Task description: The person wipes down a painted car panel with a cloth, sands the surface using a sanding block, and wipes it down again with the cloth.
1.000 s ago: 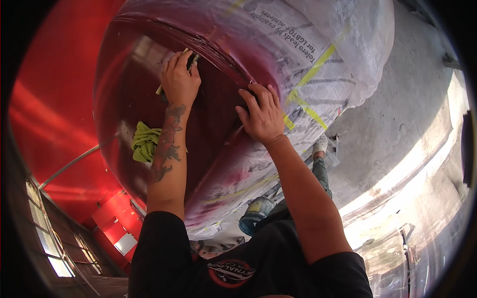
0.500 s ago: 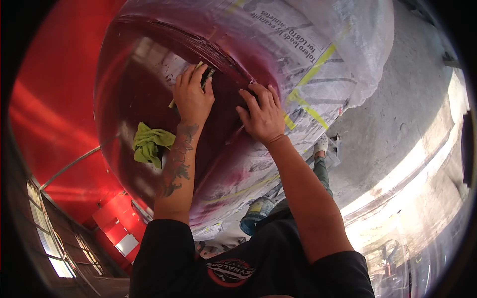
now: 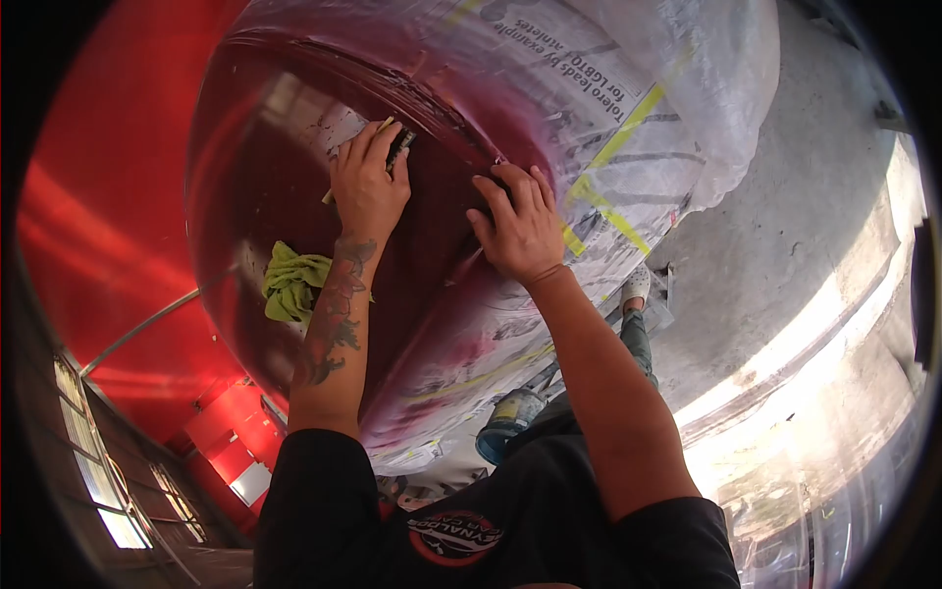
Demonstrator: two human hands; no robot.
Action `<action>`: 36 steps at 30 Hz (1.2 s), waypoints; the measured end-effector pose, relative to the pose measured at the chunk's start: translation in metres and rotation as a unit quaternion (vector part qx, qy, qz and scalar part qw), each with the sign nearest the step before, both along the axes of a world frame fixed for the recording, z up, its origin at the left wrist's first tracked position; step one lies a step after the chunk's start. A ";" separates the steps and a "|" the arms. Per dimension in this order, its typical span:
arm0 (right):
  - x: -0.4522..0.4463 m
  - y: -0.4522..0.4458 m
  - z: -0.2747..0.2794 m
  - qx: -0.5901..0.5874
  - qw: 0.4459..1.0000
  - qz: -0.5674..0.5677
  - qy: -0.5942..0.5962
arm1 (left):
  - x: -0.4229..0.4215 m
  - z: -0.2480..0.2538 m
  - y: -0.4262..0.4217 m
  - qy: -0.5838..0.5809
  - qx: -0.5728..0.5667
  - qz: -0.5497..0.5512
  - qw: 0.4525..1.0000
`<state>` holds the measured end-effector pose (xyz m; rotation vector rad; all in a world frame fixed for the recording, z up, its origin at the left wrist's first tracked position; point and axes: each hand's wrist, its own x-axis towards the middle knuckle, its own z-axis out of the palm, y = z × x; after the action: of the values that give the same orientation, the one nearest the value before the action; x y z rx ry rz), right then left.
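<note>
My left hand (image 3: 370,187) is closed over a sanding block (image 3: 399,143) with yellowish edges and a dark, printed-looking side; the hand and fingers hide most of it. The block lies against a glossy dark-red car panel (image 3: 294,187). Fingers slightly spread, my right hand (image 3: 522,221) rests near the panel's edge, beside the masking, and holds nothing. A crumpled lime-green cloth (image 3: 292,283) lies on the panel, just left of my left forearm.
Newspaper and plastic masking (image 3: 628,79) with yellow tape (image 3: 628,128) covers the area right of the panel. Below stands a blue bucket (image 3: 505,432) on the floor, near my leg. A bright red surface (image 3: 108,177) fills the left side; concrete floor (image 3: 785,216) lies to the right.
My left hand has slid a little left and up across the panel with the sanding block. The forearm now covers more of the cloth. My right hand has stayed in place.
</note>
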<state>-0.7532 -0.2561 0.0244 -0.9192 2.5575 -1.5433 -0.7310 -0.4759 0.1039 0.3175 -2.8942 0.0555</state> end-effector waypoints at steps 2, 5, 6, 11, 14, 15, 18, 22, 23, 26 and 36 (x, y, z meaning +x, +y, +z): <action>0.000 0.000 0.001 0.002 1.000 0.000 0.001 | -0.001 0.000 -0.008 0.000 0.012 -0.017 1.000; 0.002 0.000 0.000 0.005 1.000 -0.001 0.002 | -0.025 0.003 -0.050 -0.006 -0.032 0.040 0.999; 0.001 0.000 0.000 0.005 1.000 -0.002 0.000 | -0.033 0.004 -0.061 -0.002 -0.024 0.053 0.998; -0.001 0.000 0.000 -0.001 1.000 -0.001 -0.003 | -0.014 -0.004 -0.026 -0.011 -0.043 0.016 0.999; 0.000 0.000 0.000 0.002 1.000 -0.002 -0.002 | -0.012 0.002 -0.016 -0.019 -0.031 -0.004 0.999; 0.000 0.000 0.000 0.002 1.000 0.000 -0.004 | -0.014 0.002 -0.022 -0.007 -0.032 -0.007 0.999; 0.000 0.000 0.001 0.008 1.000 -0.002 0.001 | -0.024 0.001 -0.035 -0.010 -0.039 0.035 0.999; 0.001 0.000 0.000 0.000 1.000 -0.003 -0.006 | -0.012 0.003 -0.014 -0.012 -0.040 0.001 0.999; 0.000 0.000 0.000 0.004 1.000 -0.004 -0.002 | -0.009 0.004 -0.011 -0.031 -0.018 -0.015 0.999; 0.001 -0.001 -0.001 0.006 1.000 -0.003 0.003 | -0.021 0.006 -0.031 -0.017 -0.015 -0.012 1.000; 0.000 0.000 0.001 0.006 1.000 -0.005 0.000 | -0.019 0.004 -0.024 -0.009 0.002 -0.039 0.999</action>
<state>-0.7534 -0.2558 0.0258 -0.9061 2.5716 -1.5291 -0.7496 -0.5000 0.1075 0.2068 -2.9224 0.0413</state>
